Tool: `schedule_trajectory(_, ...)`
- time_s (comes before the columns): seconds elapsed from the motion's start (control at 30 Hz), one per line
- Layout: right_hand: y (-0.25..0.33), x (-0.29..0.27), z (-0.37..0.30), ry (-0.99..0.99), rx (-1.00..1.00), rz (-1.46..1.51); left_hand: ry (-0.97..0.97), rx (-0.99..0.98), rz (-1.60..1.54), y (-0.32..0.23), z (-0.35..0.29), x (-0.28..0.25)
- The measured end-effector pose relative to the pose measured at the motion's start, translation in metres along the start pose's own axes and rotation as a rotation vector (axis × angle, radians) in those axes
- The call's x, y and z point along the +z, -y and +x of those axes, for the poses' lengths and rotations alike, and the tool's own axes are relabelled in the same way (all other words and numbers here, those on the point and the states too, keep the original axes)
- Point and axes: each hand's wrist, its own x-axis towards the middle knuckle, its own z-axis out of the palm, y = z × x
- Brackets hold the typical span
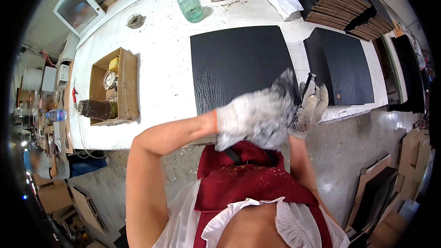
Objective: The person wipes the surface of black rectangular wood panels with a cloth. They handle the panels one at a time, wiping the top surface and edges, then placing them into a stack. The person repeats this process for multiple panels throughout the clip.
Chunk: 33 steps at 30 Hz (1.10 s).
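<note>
Holding the rag (275, 131) gripped in the left hand (241, 112), over the near right part of the board (243, 55) | right hand (308, 110) half-curled, grip unclear | board lying on counter (161, 78) | judged: rag light, limp, bunch its middle; board stiff, lift by edges.

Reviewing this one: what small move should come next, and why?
Probably the left hand should press the black-smeared cloth onto the black panel and wipe: hand and cloth are over the panel's near right corner, and the panel lies within reach. Whether they touch it is hidden.
</note>
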Motion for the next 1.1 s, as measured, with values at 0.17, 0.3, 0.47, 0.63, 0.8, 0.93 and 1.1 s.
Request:
schedule_trajectory(0.17, 0.006, -0.002, -0.004, 0.108, -0.043, -0.072, -0.04, -0.103, -0.075, 0.011, -0.054, -0.026)
schedule_trajectory(0.3, 0.007, 0.002, -0.002, 0.084, -0.003, -0.11, -0.304, -0.367, 0.416, 0.076, -0.076, -0.072)
schedule_trajectory(0.47, 0.01, 0.006, 0.001, 0.048, 0.017, -0.12, -0.326, -0.264, 0.273, 0.034, -0.037, -0.033)
schedule_trajectory(0.63, 0.002, -0.015, 0.017, 0.277, 0.05, 0.04, -0.188, -0.292, 0.155, -0.05, -0.008, 0.02)
schedule_trajectory(0.8, 0.07, 0.028, 0.01, 0.718, -0.125, -0.53, -0.343, -0.284, 0.152, -0.052, -0.007, 0.03)
schedule_trajectory(0.93, 0.077, 0.09, -0.032, 1.482, -0.834, -0.796, -0.384, -0.367, 0.215, -0.031, -0.002, 0.084)
schedule_trajectory(1.1, 0.044, 0.126, -0.075, 1.986, -0.996, -0.645, -0.429, -0.369, 0.072, -0.035, -0.011, 0.08)
